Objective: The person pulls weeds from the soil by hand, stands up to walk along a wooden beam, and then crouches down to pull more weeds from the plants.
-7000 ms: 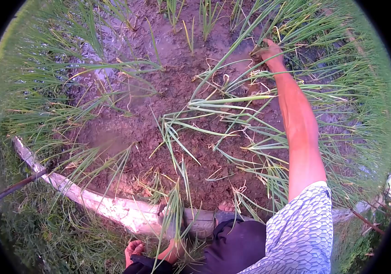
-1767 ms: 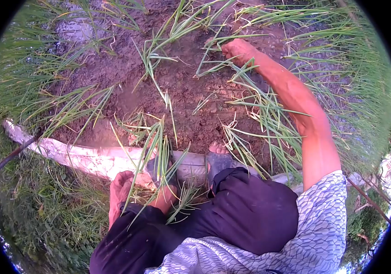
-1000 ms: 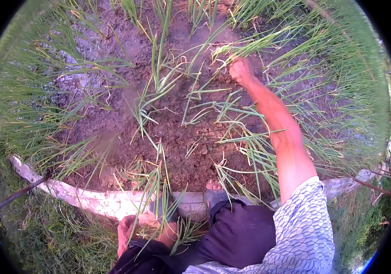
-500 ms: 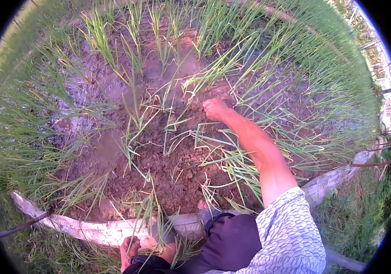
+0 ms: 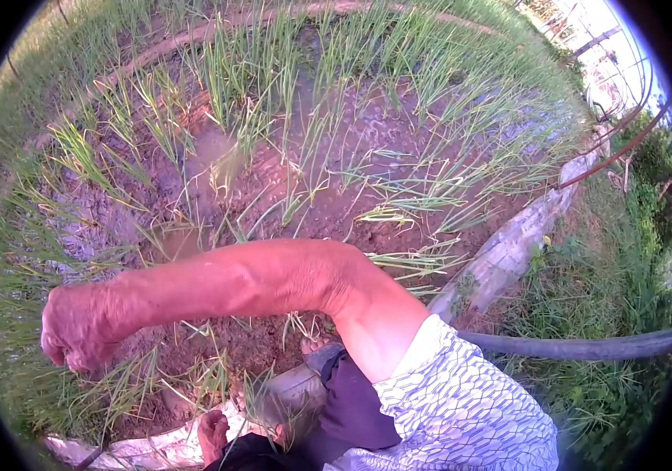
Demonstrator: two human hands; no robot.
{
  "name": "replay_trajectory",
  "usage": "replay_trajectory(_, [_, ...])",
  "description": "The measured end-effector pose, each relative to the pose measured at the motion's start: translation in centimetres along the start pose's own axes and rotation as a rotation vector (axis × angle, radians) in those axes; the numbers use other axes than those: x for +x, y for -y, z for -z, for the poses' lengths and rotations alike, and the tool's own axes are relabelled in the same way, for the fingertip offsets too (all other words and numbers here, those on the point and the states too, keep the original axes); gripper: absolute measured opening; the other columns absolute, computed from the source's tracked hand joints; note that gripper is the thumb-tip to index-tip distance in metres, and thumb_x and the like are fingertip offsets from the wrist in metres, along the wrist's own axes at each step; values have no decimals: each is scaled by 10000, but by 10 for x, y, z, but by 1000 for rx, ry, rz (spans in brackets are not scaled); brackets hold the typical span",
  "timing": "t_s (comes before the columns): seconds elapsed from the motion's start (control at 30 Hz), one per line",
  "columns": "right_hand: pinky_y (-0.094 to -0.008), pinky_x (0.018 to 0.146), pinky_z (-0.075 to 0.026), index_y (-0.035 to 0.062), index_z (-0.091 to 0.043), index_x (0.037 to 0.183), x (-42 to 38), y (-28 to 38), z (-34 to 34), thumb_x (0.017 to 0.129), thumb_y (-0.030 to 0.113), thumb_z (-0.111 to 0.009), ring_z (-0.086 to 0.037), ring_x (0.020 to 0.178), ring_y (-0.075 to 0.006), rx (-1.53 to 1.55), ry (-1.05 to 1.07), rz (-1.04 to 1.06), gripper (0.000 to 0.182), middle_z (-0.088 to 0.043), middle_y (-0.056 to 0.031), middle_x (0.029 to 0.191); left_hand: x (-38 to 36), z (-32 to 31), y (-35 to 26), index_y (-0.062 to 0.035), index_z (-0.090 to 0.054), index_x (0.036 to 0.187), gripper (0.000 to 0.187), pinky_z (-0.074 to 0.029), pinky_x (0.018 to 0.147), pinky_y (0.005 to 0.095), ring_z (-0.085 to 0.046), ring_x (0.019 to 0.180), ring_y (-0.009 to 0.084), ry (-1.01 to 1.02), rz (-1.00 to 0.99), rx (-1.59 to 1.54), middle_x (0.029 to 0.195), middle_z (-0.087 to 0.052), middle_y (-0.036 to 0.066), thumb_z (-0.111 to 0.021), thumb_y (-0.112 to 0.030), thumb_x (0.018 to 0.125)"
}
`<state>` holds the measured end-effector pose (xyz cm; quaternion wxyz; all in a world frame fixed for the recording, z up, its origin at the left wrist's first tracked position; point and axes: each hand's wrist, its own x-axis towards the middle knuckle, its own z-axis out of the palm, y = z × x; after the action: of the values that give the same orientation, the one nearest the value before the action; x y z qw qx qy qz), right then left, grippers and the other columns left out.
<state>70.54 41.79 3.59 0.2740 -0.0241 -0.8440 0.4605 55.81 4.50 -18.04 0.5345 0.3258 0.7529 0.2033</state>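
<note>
My right hand [image 5: 80, 326] is at the far left, above muddy ground and green onion-like plants [image 5: 128, 385]. Its fingers are curled under; whatever they hold, if anything, is hidden. The bare forearm stretches across the plot and covers part of the bed. Low in the view, my left hand [image 5: 212, 434] is closed in a fist near the pale edging. Long green leaves [image 5: 253, 400] show right beside it, but what lies inside the fist cannot be made out.
Wet mud [image 5: 273, 173] with several standing and drooping green plants [image 5: 273, 78] fills the plot. Pale edging [image 5: 501, 259] borders it. On the right, a grey hose [image 5: 587, 345] crosses the grass. A bare foot [image 5: 316, 345] is by the near edge.
My right hand has swung from the middle of the bed to the far left, nearer to me. The view has turned rightward, bringing more hose and grass in. My left hand stays low, still closed.
</note>
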Motion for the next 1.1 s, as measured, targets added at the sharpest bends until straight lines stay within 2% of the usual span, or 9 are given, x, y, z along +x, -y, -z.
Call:
replay_trajectory(0.1, [-331, 653, -523, 79, -719, 774, -5, -13, 30, 654, 25, -598, -658, 681, -202, -126, -247, -72, 179, -693, -77, 753, 6, 6, 0, 65, -570, 1009, 343, -501, 596, 297, -588, 623, 162, -28, -62, 62, 753, -625, 99, -654, -209, 820])
replay_trajectory(0.17, [-325, 615, -521, 41, -693, 762, -34, -10, 63, 681, 46, -612, -652, 641, -182, -11, -416, -325, 114, -672, -88, 701, 11, 5, 9, 65, -575, 1006, 341, -504, 604, 297, -596, 634, 163, -20, -70, 89, 768, -633, 107, -658, -207, 818])
replay_trajectory(0.23, [-307, 572, -523, 13, -677, 772, -55, 3, 86, 704, -3, -605, -642, 594, -151, 51, -647, -405, 101, -661, -89, 680, 34, 11, 52, 35, -589, 1033, 348, -516, 671, 311, -626, 731, 193, 61, -85, 192, 857, -656, 111, -668, -218, 807])
replay_trajectory(0.33, [-278, 543, -519, -7, -662, 795, -73, 9, 100, 743, -26, -589, -630, 565, -128, 252, -718, -393, 92, -646, -71, 665, 52, 9, 49, 32, -590, 1035, 347, -515, 673, 311, -627, 733, 193, 137, -70, 307, 859, -657, 111, -666, -218, 807])
replay_trajectory(0.8, [-242, 520, -543, -38, -646, 925, -114, 35, 113, 803, -15, -609, -641, 617, -121, 256, -795, -590, 130, -659, -100, 761, 55, -11, 36, 19, -594, 1046, 341, -514, 686, 313, -630, 747, 194, 238, -184, 590, 872, -661, 110, -658, -220, 810])
replay_trajectory(0.83, [-246, 481, -521, -27, -640, 880, -119, 24, 120, 776, 0, -609, -624, 577, -107, 191, -860, -520, 112, -635, -76, 687, 46, -13, 35, 18, -594, 1047, 341, -513, 686, 313, -630, 748, 194, 245, -179, 608, 873, -661, 110, -657, -220, 811])
replay_trajectory(0.87, [-247, 474, -506, 19, -615, 935, -126, 27, 135, 848, 147, -624, -593, 539, -119, 230, -863, -551, 154, -631, -49, 754, 41, -17, 34, 17, -595, 1047, 340, -513, 687, 314, -631, 749, 194, 251, -169, 618, 874, -662, 110, -656, -220, 811])
replay_trajectory(0.97, [-206, 435, -480, 27, -615, 925, -137, 42, 141, 882, 155, -588, -597, 579, -96, 242, -1012, -534, 137, -639, -57, 778, 33, -29, 32, 14, -596, 1050, 339, -513, 690, 314, -631, 751, 195, 260, -148, 641, 877, -663, 110, -655, -220, 812])
replay_trajectory(1.1, [-224, 473, -506, 30, -632, 958, -155, 23, 141, 873, 219, -609, -619, 611, -121, 68, -457, -951, 209, -660, -61, 802, 34, -44, 30, 11, -597, 1053, 338, -512, 693, 315, -632, 755, 195, 278, -129, 671, 880, -664, 109, -652, -221, 812])
